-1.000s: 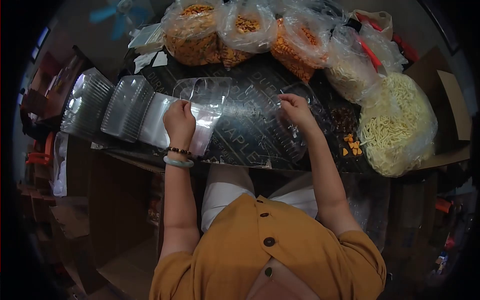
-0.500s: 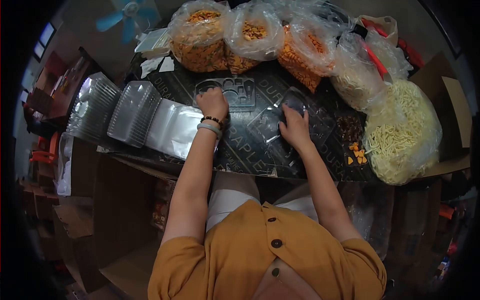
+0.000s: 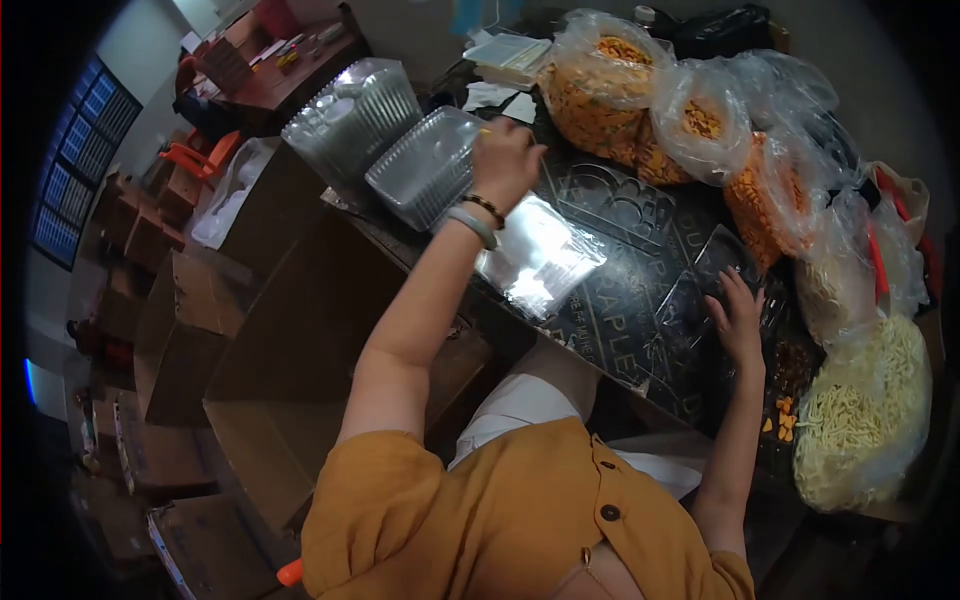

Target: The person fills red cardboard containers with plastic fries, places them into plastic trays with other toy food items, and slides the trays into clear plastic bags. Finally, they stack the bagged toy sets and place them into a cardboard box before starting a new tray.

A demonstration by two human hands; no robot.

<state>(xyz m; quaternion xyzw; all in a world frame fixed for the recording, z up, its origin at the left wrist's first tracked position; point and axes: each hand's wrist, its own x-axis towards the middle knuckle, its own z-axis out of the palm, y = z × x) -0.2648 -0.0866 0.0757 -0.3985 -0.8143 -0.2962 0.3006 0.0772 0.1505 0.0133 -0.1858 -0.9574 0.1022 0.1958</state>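
My left hand (image 3: 508, 162), wearing a beaded bracelet and a pale bangle, is above the right end of a stack of nested clear plastic trays (image 3: 425, 165). Its thumb stands apart from bent fingers, and nothing shows in its grasp. Below it lies a pile of shiny clear plastic bags (image 3: 540, 255). My right hand (image 3: 738, 315) is spread over a clear plastic piece (image 3: 695, 290) on the dark table; whether it touches is hard to tell. A clear compartment tray (image 3: 620, 203) lies between the hands, toward the back.
Large open bags of orange snack pieces (image 3: 595, 110) line the back. At right stands a bag of pale stick-shaped snacks (image 3: 865, 410), near small dark pieces (image 3: 795, 365) and orange pieces (image 3: 783, 420). A taller tray stack (image 3: 350, 115) and an open cardboard box (image 3: 300, 350) are at left.
The view has swung left. My left hand has left the compartment tray and moved left to the tray stack. My right hand stays over the clear plastic piece, its fingers spread.
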